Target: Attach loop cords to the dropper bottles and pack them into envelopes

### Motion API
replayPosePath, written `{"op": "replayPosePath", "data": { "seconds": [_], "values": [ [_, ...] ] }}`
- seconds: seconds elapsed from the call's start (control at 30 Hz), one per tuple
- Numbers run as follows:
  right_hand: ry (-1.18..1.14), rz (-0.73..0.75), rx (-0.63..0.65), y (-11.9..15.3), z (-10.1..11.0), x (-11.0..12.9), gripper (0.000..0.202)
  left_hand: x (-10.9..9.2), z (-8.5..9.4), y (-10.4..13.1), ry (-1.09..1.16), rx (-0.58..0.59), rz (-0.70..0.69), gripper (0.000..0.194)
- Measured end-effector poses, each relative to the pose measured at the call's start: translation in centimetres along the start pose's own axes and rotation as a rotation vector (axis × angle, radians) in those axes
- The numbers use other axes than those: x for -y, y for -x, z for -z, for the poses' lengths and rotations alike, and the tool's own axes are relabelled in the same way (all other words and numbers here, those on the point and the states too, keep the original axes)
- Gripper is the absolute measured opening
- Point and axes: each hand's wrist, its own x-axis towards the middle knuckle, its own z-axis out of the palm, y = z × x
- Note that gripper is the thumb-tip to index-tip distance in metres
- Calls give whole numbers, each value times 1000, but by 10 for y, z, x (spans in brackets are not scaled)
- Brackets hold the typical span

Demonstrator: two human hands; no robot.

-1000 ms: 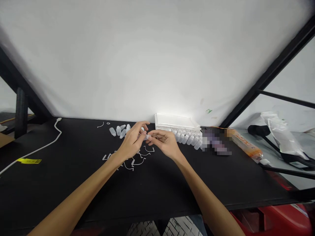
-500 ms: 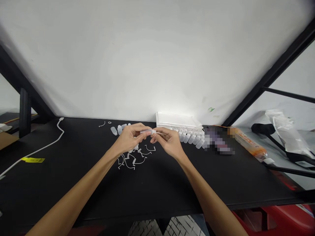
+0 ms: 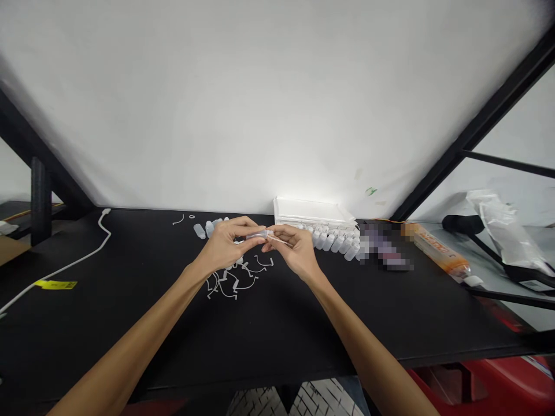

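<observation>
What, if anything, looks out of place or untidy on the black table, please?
Thin white plastic strips lie scattered beneath the left hand and right hand, which hold a small clear vial. Nothing looks spilled or broken.

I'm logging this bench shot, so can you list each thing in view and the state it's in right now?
left hand: raised above the table, pinching the small clear vial.
right hand: raised, fingertips on the vial's other end.
small clear vial: held level between both hands.
loose vials: lying on the table.
row of vials: lined up before the white tray.
white tray: against the wall.
white strips: scattered, curled.
orange tube: lying flat.
white cable: trailing across the black table.
</observation>
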Motion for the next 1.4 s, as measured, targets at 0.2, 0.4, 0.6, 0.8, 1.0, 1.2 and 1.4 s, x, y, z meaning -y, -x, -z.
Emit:
{"op": "replayPosePath", "data": {
  "seconds": [0.2,0.4,0.6,0.8,1.0,1.2,1.4],
  "values": [
    [-113,-62,-20,-1,-2,1,25,5,-3,1,-67,-40,-170,18],
    [-170,-144,-31,-1,-1,4,26,9,-6,1,-163,-93,-339,19],
    [-247,-250,14,-2,5,5,23,11,-9,3,-268,-96,-496,27],
    [-312,-279,73,-3,12,5,17,11,-10,5,-347,-94,-563,35],
    [-78,-174,55,-6,16,7,20,3,-9,4,-299,-73,-382,22],
    [195,76,-3,-4,15,7,21,-1,-4,1,5,22,53,30],
    [124,29,57,-3,14,4,29,0,-1,-1,-14,34,9,22]
  ]
}}
